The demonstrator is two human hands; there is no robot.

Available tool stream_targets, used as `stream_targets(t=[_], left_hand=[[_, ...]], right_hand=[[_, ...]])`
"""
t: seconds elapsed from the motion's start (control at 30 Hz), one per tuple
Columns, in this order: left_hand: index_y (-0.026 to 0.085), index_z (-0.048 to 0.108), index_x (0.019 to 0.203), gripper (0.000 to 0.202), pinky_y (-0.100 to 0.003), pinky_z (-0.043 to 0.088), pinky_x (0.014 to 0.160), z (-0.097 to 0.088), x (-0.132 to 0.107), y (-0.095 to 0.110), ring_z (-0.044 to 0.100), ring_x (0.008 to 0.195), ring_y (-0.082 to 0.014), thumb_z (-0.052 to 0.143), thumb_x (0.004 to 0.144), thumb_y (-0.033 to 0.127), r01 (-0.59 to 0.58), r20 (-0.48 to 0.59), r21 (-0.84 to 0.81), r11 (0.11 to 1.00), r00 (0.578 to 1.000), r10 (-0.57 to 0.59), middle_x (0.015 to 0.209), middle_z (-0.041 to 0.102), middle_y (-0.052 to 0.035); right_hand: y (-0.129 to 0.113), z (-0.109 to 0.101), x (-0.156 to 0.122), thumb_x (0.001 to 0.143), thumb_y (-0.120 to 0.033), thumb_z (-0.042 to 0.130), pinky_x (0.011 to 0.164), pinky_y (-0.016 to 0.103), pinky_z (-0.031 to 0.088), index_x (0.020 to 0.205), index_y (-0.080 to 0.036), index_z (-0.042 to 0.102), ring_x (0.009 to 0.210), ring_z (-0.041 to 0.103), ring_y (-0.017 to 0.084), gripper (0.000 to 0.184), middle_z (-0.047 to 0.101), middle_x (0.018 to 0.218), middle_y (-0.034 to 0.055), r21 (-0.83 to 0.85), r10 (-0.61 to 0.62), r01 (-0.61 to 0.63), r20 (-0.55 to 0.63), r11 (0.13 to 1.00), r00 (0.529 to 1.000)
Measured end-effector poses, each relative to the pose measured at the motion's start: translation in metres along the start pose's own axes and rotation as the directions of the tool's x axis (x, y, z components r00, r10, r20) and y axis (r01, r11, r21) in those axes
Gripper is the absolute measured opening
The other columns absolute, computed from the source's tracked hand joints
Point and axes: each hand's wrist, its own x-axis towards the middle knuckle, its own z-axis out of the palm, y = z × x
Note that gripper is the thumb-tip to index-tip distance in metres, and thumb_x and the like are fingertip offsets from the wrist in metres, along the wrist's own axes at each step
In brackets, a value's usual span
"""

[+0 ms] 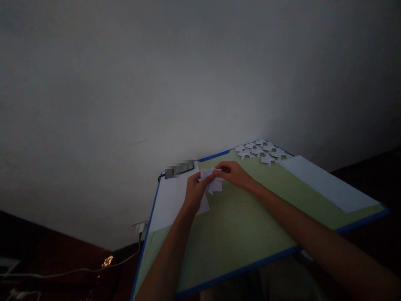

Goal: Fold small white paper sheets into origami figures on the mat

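Note:
Between my two hands, above the table, is a partly folded piece of white paper (216, 186) with crease lines and pointed flaps. My left hand (194, 192) grips its left side, thumb lying across the paper. My right hand (232, 172) pinches the upper right part with thumb and fingertips. The fingers behind the paper are hidden. Under and beside my left hand lie white sheets (166, 205) on the table's left side.
The light green table (244, 230) has a blue edge and stands against a grey wall (188, 83). Several folded white paper stars (267, 159) lie at the back right. White paper (328, 184) covers the right side. A phone-like dark device (186, 167) rests at the back left. A white cable (78, 271) runs from a wall plug (140, 228).

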Motion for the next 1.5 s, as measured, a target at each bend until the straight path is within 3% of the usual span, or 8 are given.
stream_targets(t=[0.33, 0.77, 1.17, 1.5], left_hand=[[0.012, 0.078, 0.079, 0.026, -0.028, 0.050, 0.065, 0.000, 0.000, 0.000, 0.065, 0.063, -0.0164, 0.086, 0.064, 0.031, 0.028, 0.006, -0.006, 1.000, 1.000, -0.028, 0.076, 0.075, -0.0064], [0.012, 0.077, 0.080, 0.027, -0.029, 0.051, 0.066, 0.000, 0.000, 0.000, 0.065, 0.064, -0.0169, 0.085, 0.066, 0.034, 0.018, 0.013, -0.021, 1.000, 1.000, -0.017, 0.079, 0.076, -0.0074], [0.012, 0.078, 0.081, 0.030, -0.028, 0.049, 0.065, 0.001, -0.003, 0.006, 0.065, 0.065, -0.0172, 0.089, 0.061, 0.032, 0.036, 0.028, 0.018, 0.999, 0.999, -0.036, 0.077, 0.075, -0.0073], [0.013, 0.078, 0.083, 0.026, -0.029, 0.050, 0.067, 0.000, -0.002, 0.004, 0.065, 0.064, -0.0170, 0.085, 0.067, 0.033, 0.008, 0.013, -0.012, 1.000, 1.000, -0.008, 0.078, 0.075, -0.0065]], right_hand=[[-0.004, 0.001, -0.003, 0.090, -0.034, 0.054, 0.061, 0.026, 0.036, 0.073, -0.014, 0.069, 0.065, 0.053, 0.014, 0.030, 0.064, 0.067, 0.0014, -0.152, -0.099, 0.093, -0.029, 0.984, 0.995], [-0.005, 0.001, 0.000, 0.082, -0.039, 0.060, 0.068, 0.028, 0.043, 0.076, -0.015, 0.070, 0.072, 0.057, 0.016, 0.026, 0.068, 0.075, 0.0030, 0.063, 0.001, 0.001, -0.017, 0.998, 1.000], [-0.009, -0.002, 0.000, 0.080, -0.036, 0.064, 0.067, 0.028, 0.044, 0.075, -0.016, 0.069, 0.070, 0.058, 0.016, 0.021, 0.068, 0.073, 0.0013, 0.103, -0.002, 0.004, -0.025, 0.995, 1.000], [-0.011, 0.001, -0.001, 0.080, -0.040, 0.066, 0.068, 0.029, 0.044, 0.079, -0.016, 0.072, 0.071, 0.058, 0.016, 0.026, 0.069, 0.076, 0.0030, 0.143, 0.027, -0.023, -0.024, 0.989, 0.999]])
